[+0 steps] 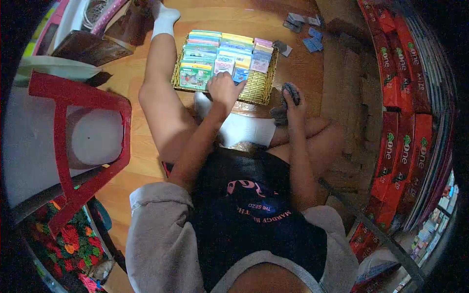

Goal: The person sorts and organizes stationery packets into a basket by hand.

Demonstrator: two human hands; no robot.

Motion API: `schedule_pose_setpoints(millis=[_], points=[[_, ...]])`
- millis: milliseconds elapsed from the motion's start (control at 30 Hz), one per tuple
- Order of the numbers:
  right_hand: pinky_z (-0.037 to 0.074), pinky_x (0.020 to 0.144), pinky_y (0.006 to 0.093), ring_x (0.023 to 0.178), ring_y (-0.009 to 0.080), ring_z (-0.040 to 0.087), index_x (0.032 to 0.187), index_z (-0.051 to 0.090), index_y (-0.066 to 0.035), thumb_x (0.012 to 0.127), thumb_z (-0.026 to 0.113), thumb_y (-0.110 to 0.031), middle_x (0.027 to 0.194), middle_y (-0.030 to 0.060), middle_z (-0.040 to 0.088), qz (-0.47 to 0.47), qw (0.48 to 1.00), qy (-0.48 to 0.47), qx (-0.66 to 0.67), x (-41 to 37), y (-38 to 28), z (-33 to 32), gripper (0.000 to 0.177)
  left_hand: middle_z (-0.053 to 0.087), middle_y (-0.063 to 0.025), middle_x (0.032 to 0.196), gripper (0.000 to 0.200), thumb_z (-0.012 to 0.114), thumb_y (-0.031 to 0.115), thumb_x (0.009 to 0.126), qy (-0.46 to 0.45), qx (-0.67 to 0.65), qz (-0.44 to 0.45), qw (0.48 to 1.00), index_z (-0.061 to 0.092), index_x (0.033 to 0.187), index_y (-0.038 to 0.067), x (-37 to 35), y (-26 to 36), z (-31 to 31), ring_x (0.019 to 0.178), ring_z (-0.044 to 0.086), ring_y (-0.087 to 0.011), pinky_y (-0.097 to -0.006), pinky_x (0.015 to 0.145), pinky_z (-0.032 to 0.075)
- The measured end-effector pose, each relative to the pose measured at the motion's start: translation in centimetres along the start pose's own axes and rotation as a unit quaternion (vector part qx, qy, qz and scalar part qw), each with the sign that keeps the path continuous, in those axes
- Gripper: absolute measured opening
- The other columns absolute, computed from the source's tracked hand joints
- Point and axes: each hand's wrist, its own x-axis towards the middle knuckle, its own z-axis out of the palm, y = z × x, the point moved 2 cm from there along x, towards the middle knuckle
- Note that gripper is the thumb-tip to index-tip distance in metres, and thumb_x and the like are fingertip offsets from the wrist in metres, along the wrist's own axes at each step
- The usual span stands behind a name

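Note:
A woven yellow basket [261,93] sits on the floor in front of me, with rows of small coloured packets standing in it. At its near edge, my left hand [223,89] has its fingers bent over the front of a white and pink packet [224,67], thumb out to the right. A green packet [195,77] with pictures stands left of that hand, and a blue packet [241,74] by the thumb. To the right of the basket, my right hand [295,106] is closed round a bunched dark grey cloth [291,92]; part of it hangs beside the wrist.
Grey packets [294,22] and blue packets [313,40] lie on the wooden floor beyond the basket. Red reams marked "One" [391,151] are stacked along the right. A red-framed stool [61,136] stands at left, above artificial red flowers [71,239]. My legs surround the basket's near side.

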Motion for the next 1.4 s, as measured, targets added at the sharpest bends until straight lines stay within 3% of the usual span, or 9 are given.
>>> schedule_pose_setpoints(millis=[333,533,633,867,1067,1133,1267,1400], points=[[0.041,0.076,0.0259,0.086,0.0161,0.051,0.101,0.055,-0.003,0.073,0.064,-0.020,0.096,0.0079,0.055,0.052,0.999,-0.005,0.010,0.0,-1.0,0.5,0.034,0.057,-0.0156,0.072,0.047,0.065,0.043,0.063,0.041,-0.022,-0.015,0.999,0.053,0.076,0.000,0.6,1.2,1.2,0.062,0.058,-0.0295,-0.0366,0.054,0.046],[0.039,0.079,0.0269,0.087,0.0167,0.051,0.101,0.054,-0.003,0.073,0.063,-0.021,0.097,0.0080,0.055,0.061,0.998,-0.004,0.016,-0.2,-1.8,0.6,0.034,0.056,-0.0189,0.073,0.055,0.065,0.040,0.065,0.045,-0.075,-0.032,0.996,0.041,0.091,-0.002,0.4,1.2,1.2,0.064,0.057,-0.0328,-0.0391,0.053,0.046],[0.039,0.080,0.0270,0.087,0.0168,0.052,0.100,0.055,-0.002,0.073,0.063,-0.021,0.097,0.0081,0.055,0.045,0.997,0.005,-0.067,0.0,-1.6,0.4,0.033,0.055,-0.0195,0.076,0.057,0.066,0.038,0.064,0.066,-0.097,-0.006,0.993,0.038,0.093,-0.002,0.3,1.3,1.1,0.064,0.057,-0.0330,-0.0387,0.053,0.046],[0.040,0.078,0.0263,0.087,0.0168,0.052,0.099,0.055,-0.002,0.073,0.063,-0.023,0.096,0.0089,0.056,0.037,0.999,-0.007,-0.012,0.3,-0.2,0.4,0.034,0.054,-0.0186,0.080,0.057,0.068,0.036,0.063,0.067,-0.074,-0.007,0.995,0.037,0.093,-0.001,0.3,1.3,1.2,0.068,0.057,-0.0323,-0.0374,0.053,0.046],[0.040,0.077,0.0260,0.085,0.0160,0.052,0.100,0.055,-0.003,0.073,0.063,-0.023,0.094,0.0080,0.056,0.093,0.995,-0.003,0.017,-0.4,-2.4,0.8,0.034,0.057,-0.0151,0.077,0.052,0.063,0.043,0.065,0.009,-0.009,0.008,1.000,0.050,0.086,-0.002,0.0,0.0,1.4,0.067,0.057,-0.0297,-0.0389,0.056,0.046],[0.040,0.077,0.0262,0.085,0.0162,0.052,0.100,0.055,-0.003,0.073,0.064,-0.024,0.095,0.0080,0.056,0.083,0.996,-0.015,0.030,-0.2,-1.8,0.8,0.036,0.059,-0.0125,0.070,0.043,0.062,0.045,0.065,-0.119,-0.010,-0.037,0.992,0.059,0.075,0.003,-0.2,0.5,0.9,0.065,0.058,-0.0274,-0.0373,0.057,0.046],[0.043,0.072,0.0253,0.080,0.0143,0.053,0.100,0.054,-0.005,0.071,0.066,-0.019,0.090,0.0056,0.057,0.036,0.999,0.002,-0.017,0.1,-1.3,0.5,0.034,0.061,-0.0108,0.066,0.036,0.063,0.043,0.065,-0.120,0.041,-0.031,0.991,0.063,0.069,0.008,0.0,1.0,1.5,0.064,0.059,-0.0255,-0.0339,0.057,0.046],[0.043,0.074,0.0264,0.082,0.0158,0.053,0.101,0.053,-0.005,0.071,0.066,-0.020,0.091,0.0057,0.057,0.096,0.995,-0.005,0.031,-0.2,-1.5,0.6,0.036,0.061,-0.0104,0.069,0.033,0.064,0.041,0.065,-0.108,0.028,-0.031,0.993,0.064,0.069,0.009,0.3,0.4,2.5,0.066,0.060,-0.0245,-0.0333,0.057,0.047]])
